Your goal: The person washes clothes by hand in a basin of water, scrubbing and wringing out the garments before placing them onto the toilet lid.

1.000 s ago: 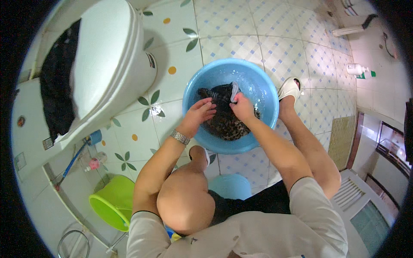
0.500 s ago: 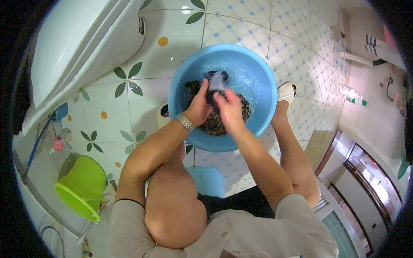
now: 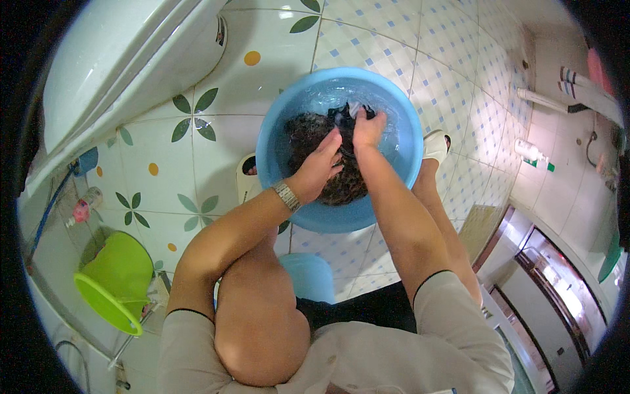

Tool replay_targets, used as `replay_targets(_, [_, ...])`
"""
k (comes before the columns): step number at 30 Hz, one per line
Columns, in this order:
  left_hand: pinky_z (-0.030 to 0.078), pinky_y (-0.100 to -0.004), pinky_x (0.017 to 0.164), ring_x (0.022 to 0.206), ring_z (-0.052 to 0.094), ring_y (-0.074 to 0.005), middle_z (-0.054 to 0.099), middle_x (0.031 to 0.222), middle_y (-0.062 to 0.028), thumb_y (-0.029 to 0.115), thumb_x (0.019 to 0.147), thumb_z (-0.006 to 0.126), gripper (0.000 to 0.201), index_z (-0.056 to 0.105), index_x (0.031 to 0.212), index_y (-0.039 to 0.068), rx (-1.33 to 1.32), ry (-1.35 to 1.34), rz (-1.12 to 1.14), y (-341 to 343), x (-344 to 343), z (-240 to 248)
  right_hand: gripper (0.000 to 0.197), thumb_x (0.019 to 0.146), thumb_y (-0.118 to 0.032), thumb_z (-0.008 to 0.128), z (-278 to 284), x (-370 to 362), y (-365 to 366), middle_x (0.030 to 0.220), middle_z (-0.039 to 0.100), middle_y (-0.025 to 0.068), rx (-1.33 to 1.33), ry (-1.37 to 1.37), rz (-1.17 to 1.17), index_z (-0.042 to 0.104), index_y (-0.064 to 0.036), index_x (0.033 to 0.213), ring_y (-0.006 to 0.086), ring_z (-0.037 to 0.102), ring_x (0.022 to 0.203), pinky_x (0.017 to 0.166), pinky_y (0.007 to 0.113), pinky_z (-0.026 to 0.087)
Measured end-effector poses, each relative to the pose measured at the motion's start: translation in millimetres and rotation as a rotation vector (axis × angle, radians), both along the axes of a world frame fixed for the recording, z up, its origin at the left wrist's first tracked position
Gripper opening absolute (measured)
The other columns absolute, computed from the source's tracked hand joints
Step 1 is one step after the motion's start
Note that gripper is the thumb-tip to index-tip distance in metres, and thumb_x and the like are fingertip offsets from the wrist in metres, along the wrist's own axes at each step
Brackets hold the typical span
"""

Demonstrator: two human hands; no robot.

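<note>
A wide blue basin (image 3: 270, 192) with water in it stands on the floor between my feet. Inside lies a wet, dark brown patterned cloth (image 3: 338, 189), bunched up. My right hand (image 3: 369, 129) grips a wet black cloth (image 3: 342, 118) with a pale grey-white part, over the far right half of the basin. My left hand (image 3: 317, 169), a metal watch on its wrist, closes on the near-left side of the same black cloth. The left fingertips are partly hidden by folds.
A blue stool (image 3: 308, 279) is beneath me. The lime-green bucket (image 3: 121, 276) lies tipped at the left. Far left stands a white bathtub-like fixture (image 3: 131, 72). A white bottle (image 3: 530, 151) with a green cap is by the right wall, near a white pipe (image 3: 543, 100).
My right hand has moved up and right with the black cloth. My left hand has shifted slightly right and nearer me. The pale part now shows farther right.
</note>
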State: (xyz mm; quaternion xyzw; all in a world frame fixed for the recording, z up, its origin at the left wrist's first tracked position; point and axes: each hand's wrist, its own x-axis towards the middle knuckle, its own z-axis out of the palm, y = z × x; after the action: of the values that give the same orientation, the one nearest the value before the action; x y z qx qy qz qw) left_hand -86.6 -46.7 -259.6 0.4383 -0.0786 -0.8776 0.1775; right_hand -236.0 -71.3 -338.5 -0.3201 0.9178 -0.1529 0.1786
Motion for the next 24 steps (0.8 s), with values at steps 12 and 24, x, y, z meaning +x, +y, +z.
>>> replay_targets(12, [0.043, -0.0406, 0.102, 0.118, 0.053, -0.0197, 0.055, 0.133, -0.0058, 0.046, 0.101, 0.048, 0.052, 0.046, 0.138, 0.010, -0.046, -0.090, 0.193, -6, 24, -8, 0.022, 0.096, -0.026, 0.057, 44, 75, 27, 0.085, 0.065, 0.0213, -0.281, -0.094, 0.360, 0.060, -0.0047, 0.097, 0.0429, 0.063, 0.079, 0.069, 0.051, 0.049])
replay_targets(24, [0.038, -0.0448, 0.109, 0.134, 0.043, -0.0247, 0.043, 0.148, -0.0090, 0.055, 0.100, 0.045, 0.063, 0.037, 0.147, 0.013, 0.072, -0.059, 0.105, 0, 22, -43, 0.036, 0.090, -0.016, 0.065, 43, 54, 19, 0.121, 0.062, 0.0194, -0.103, -0.571, 0.127, 0.057, 0.0010, 0.120, 0.0327, 0.060, 0.110, 0.094, 0.039, 0.047])
